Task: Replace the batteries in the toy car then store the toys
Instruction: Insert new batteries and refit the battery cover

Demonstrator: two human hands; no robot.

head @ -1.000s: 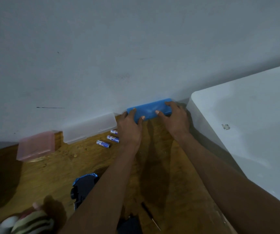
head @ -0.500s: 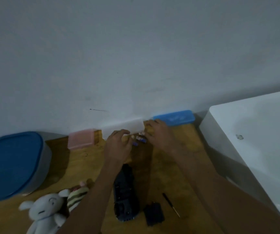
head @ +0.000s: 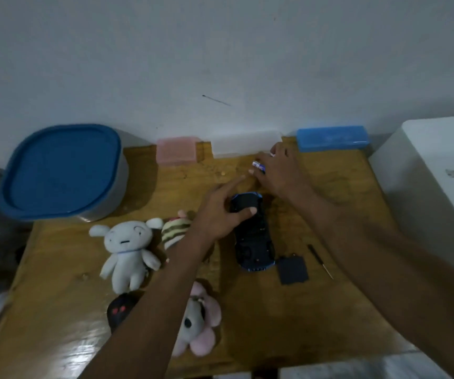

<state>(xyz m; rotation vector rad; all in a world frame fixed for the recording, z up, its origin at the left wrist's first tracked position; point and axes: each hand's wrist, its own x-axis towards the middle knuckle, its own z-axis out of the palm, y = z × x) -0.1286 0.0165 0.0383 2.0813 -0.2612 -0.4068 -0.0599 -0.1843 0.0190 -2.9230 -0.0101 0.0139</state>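
Here, at the far left of the wooden tabletop [head: 56,291], a grey bin with a blue lid [head: 60,170] is sitting close to the wall. Just right of it, nearer the viewer, a white plush doll [head: 127,253] is lying on its back, with a striped plush [head: 175,231] touching its raised arm and a pink-eared plush [head: 200,324] lying further forward, partly under the left forearm. A small dark rounded object with red marks [head: 119,310] is lying beside that arm. Against the wall, a pink box [head: 176,150], a clear box [head: 245,144] and a blue box [head: 332,138] are standing in a row. The left hand [head: 220,212] is resting on the far end of the upside-down toy car [head: 253,233], thumb pressing on its dark underside and index finger stretching out toward the right hand. The right hand [head: 278,173] is curling over batteries [head: 258,166] just beyond the car, pinching at least one; how many it is holding I cannot tell. Right of the car's near end, a dark square cover [head: 293,270] is lying flat, and a thin screwdriver [head: 319,259] is lying just beside it. A white cabinet [head: 439,170] is standing at the right edge.
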